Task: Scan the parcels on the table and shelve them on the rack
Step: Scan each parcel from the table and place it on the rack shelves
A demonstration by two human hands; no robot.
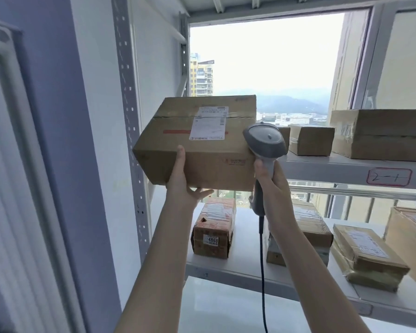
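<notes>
A brown cardboard parcel (202,150) with a white shipping label on top is raised at the left end of the rack's upper shelf (334,168). My left hand (183,181) supports it from below, thumb pressed on its near face. My right hand (273,181) grips the handle of a grey corded barcode scanner (265,143), whose head rests against the parcel's right end. I cannot tell whether the parcel's far edge touches the shelf.
Several cardboard boxes stand on the upper shelf (380,133), which bears a label "2-1" (389,177). More parcels sit on the lower shelf, one marked "4068" (213,233). A perforated rack upright (130,116) stands left of the parcel. A window lies behind.
</notes>
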